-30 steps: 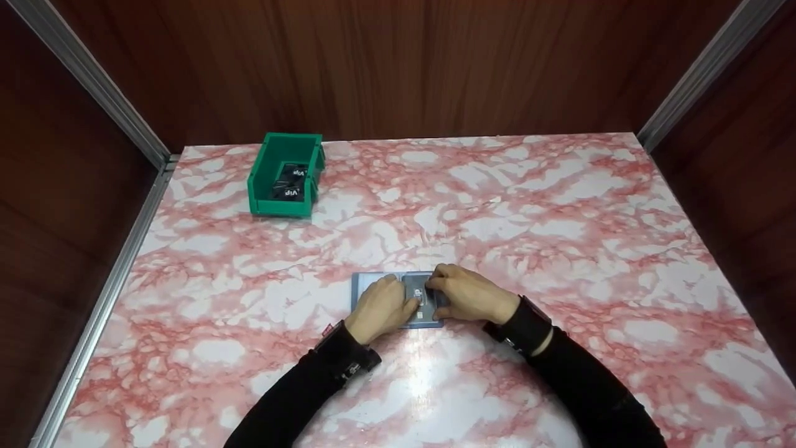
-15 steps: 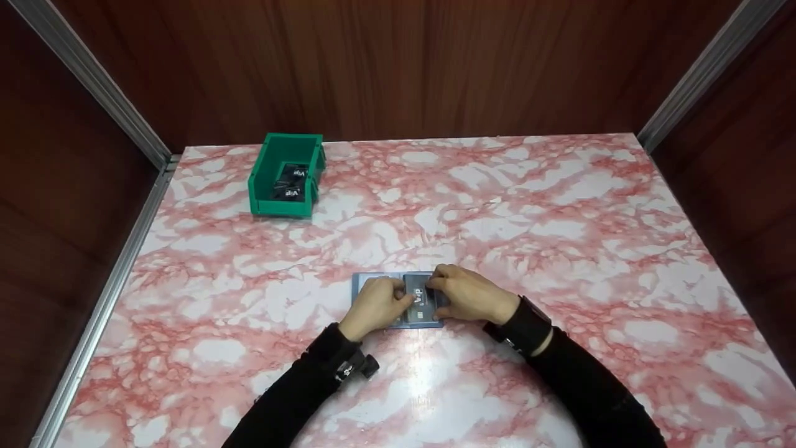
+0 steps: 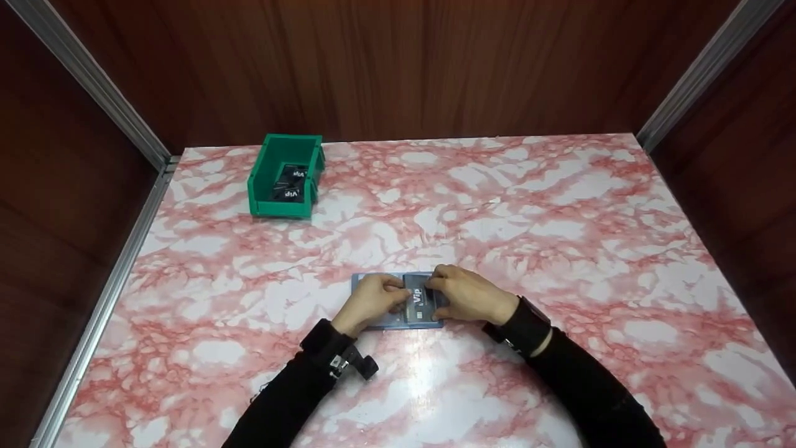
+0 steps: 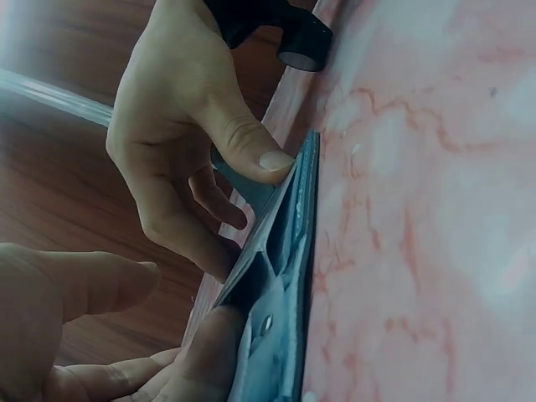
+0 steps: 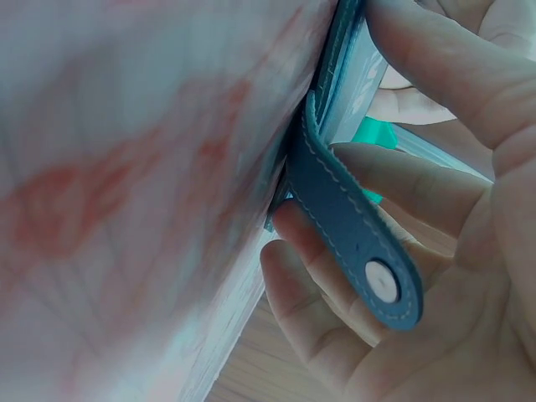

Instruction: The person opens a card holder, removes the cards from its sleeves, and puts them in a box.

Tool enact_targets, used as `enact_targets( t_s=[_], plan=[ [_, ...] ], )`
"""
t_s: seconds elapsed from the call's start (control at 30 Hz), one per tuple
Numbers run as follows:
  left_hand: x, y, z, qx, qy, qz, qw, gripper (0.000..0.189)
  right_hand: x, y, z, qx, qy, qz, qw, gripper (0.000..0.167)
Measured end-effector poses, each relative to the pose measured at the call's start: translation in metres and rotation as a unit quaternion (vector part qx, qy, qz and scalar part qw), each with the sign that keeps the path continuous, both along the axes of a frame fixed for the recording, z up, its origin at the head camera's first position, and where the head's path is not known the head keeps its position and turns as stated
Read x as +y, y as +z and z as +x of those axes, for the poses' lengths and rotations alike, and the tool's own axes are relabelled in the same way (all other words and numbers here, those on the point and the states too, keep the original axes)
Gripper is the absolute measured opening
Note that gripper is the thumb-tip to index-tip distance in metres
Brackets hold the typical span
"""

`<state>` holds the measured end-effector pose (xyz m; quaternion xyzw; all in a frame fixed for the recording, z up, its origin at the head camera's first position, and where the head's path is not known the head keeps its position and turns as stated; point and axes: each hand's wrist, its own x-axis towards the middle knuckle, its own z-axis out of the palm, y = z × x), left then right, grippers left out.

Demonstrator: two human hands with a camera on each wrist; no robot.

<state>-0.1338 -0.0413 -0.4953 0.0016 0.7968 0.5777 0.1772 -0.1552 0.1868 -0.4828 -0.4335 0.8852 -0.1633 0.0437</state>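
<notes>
A blue card holder (image 3: 392, 323) lies unfolded on the table, with a dark card marked "Vip" (image 3: 418, 300) in its right half. My right hand (image 3: 469, 294) grips that half, thumb at the near edge and fingers at the far edge. In the right wrist view the holder's stitched snap strap (image 5: 343, 218) sticks out against those fingers. My left hand (image 3: 371, 300) has its thumb and forefinger bunched at the card's left edge, pinching the pocket there. The left wrist view shows a left fingertip (image 4: 211, 343) at the gaping pocket (image 4: 255, 276).
At the back left stands a green bin (image 3: 281, 208) with several dark "Vip" cards (image 3: 291, 180) inside. Dark wood-look panels (image 3: 398, 68) with metal rails (image 3: 93, 93) wall in the marbled table (image 3: 528, 218) at the back and sides.
My left hand has drawn back to the left from over the card, its thumb and forefinger coming together at the card's edge. More of the card's face shows. My right hand stays put.
</notes>
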Motion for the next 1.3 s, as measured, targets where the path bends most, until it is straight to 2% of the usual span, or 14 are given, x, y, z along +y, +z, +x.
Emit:
enact_targets(
  t_s=[0.13, 0.2, 0.47, 0.83, 1.07, 1.3],
  plan=[
    [-0.0001, -0.0028, -0.0029, -0.033, 0.021, 0.038, 0.9985, 0.030, -0.0004, 0.0005, 0.0006, -0.004, -0.004, 0.007, 1.0000, 0.047],
    [-0.0001, -0.0034, -0.0042, -0.039, 0.025, 0.049, 0.9977, 0.029, -0.0005, 0.0008, 0.0011, -0.003, -0.006, 0.010, 0.9999, 0.047],
    [-0.0020, -0.0054, -0.0077, -0.044, 0.015, 0.073, 0.9962, 0.019, -0.0006, 0.0017, 0.0019, 0.005, -0.007, 0.010, 0.9999, 0.047],
    [0.0003, -0.0044, -0.0099, -0.059, -0.008, 0.061, 0.9963, 0.011, -0.0018, 0.0011, 0.0016, 0.004, -0.015, 0.014, 0.9998, 0.050],
    [0.0027, -0.0074, -0.0106, -0.046, -0.006, 0.029, 0.9985, 0.017, -0.0029, 0.0013, 0.0018, 0.001, -0.015, 0.014, 0.9998, 0.051],
    [0.0031, -0.0094, -0.0102, -0.034, 0.001, 0.011, 0.9994, 0.013, -0.0023, 0.0006, 0.0016, 0.006, -0.010, 0.008, 0.9999, 0.049]
  ],
)
